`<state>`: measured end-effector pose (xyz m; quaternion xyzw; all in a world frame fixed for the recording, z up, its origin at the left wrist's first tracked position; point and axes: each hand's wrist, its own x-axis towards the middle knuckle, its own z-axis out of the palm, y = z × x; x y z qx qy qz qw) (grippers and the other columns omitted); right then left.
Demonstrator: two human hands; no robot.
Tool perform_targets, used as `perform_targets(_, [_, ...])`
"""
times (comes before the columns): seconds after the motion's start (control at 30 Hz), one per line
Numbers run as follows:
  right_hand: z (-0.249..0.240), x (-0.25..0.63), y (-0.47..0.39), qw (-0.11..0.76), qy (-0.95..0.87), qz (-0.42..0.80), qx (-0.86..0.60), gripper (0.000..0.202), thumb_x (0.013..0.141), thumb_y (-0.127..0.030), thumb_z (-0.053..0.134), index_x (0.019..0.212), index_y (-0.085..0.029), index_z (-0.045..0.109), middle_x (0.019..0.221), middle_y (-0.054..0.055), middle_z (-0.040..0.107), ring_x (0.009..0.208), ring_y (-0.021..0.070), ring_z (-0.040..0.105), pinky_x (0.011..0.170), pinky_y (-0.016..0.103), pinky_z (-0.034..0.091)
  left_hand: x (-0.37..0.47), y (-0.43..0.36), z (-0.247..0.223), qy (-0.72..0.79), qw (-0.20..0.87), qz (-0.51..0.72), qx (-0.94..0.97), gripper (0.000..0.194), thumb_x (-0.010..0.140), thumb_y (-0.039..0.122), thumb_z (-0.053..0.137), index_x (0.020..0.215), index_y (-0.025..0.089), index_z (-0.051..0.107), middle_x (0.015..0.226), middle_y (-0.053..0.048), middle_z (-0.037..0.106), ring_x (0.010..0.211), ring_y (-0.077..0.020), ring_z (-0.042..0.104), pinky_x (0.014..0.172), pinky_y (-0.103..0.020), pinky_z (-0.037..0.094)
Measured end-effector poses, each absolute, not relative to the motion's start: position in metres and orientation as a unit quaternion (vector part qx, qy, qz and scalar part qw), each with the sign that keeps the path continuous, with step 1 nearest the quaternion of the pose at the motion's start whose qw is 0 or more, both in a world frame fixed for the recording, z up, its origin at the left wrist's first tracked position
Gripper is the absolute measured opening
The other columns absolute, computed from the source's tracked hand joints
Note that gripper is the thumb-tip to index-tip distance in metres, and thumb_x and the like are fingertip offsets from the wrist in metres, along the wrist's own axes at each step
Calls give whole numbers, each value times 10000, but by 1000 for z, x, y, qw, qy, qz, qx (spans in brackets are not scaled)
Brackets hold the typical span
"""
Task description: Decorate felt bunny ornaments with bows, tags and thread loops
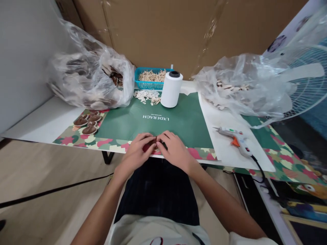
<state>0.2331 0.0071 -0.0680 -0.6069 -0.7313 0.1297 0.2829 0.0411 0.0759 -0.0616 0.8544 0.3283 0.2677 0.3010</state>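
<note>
At the front edge of the green printed sheet (127,126), my left hand (136,153) and my right hand (176,151) meet with fingers curled and thumb tips close together. A bit of something small and dark brown shows between the fingertips; the fingers cover most of it, so its kind is unclear. To the left of my hands lie several rounded brown pieces with pale rims (89,130). Beyond them, farther up the sheet, stands a white thread cone (171,90), beside a pile of small pale tags (146,96).
A blue basket (150,85) of small pale pieces stands at the back. Clear plastic bags of flat pieces sit at left (94,81) and right (237,88). A corded glue gun (235,137) lies at right, near a fan (311,78). Cardboard (166,34) walls the rear.
</note>
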Motion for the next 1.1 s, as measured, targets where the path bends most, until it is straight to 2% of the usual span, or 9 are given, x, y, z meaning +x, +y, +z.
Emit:
perform_targets(0.17, [-62, 252, 8, 254, -787, 153, -541, 208, 1095, -283, 484, 1131, -209, 675, 1103, 84, 668, 992, 225, 599, 925, 389, 496, 43, 87, -58, 287, 307, 231, 878, 276, 1029, 306, 481, 1108, 232, 735, 1269, -85, 695, 1183, -245, 623, 1022, -403, 527])
perform_targets(0.27, [-63, 262, 12, 235, -815, 94, -521, 232, 1085, -306, 507, 1188, -220, 697, 1242, 113, 656, 1090, 258, 574, 915, 405, 478, 45, 92, -54, 278, 313, 216, 882, 188, 976, 324, 595, 1110, 220, 676, 1226, -66, 690, 1122, -240, 599, 984, -380, 512])
perform_targets(0.33, [-66, 265, 15, 223, -833, 73, -502, 247, 1090, -301, 492, 1207, -223, 695, 1291, 106, 672, 1128, 261, 578, 891, 407, 456, 46, 92, -53, 286, 308, 206, 884, 229, 906, 313, 672, 1109, 215, 632, 1191, -60, 668, 1066, -239, 575, 953, -381, 504])
perform_targets(0.4, [-68, 265, 17, 218, -842, 72, -488, 248, 1096, -300, 479, 1197, -220, 690, 1268, 90, 705, 1091, 243, 597, 855, 404, 435, 49, 92, -52, 297, 304, 198, 884, 253, 864, 273, 671, 1101, 215, 603, 1132, -51, 644, 1005, -233, 550, 926, -385, 495])
perform_targets(0.6, [-73, 263, 18, 240, -825, 89, -504, 217, 1078, -292, 513, 1171, -229, 699, 1234, 67, 739, 1065, 233, 608, 848, 407, 423, 59, 99, -48, 297, 304, 157, 892, 183, 803, 251, 638, 975, 227, 581, 990, -29, 586, 940, -236, 519, 846, -375, 470])
perform_targets(0.77, [-72, 262, 15, 247, -815, 88, -516, 213, 1074, -294, 521, 1165, -237, 706, 1248, 61, 737, 1073, 236, 615, 860, 413, 430, 59, 104, -50, 282, 319, 164, 890, 261, 791, 224, 658, 1040, 228, 581, 1043, -22, 592, 966, -224, 521, 866, -367, 467])
perform_targets(1.0, [-71, 262, 14, 263, -809, 102, -515, 188, 1058, -254, 537, 1091, -229, 721, 1241, 52, 744, 1062, 231, 632, 844, 413, 450, 63, 108, -55, 288, 330, 175, 882, 130, 796, 222, 675, 917, 220, 630, 994, -21, 617, 914, -213, 524, 835, -363, 456])
perform_targets(1.1, [-70, 264, 14, 311, -786, 148, -514, 152, 1034, -259, 587, 1075, -250, 733, 1223, 51, 744, 1069, 225, 662, 886, 412, 484, 64, 110, -55, 293, 348, 166, 875, 64, 805, 223, 676, 866, 220, 658, 954, -12, 650, 872, -202, 532, 815, -358, 442])
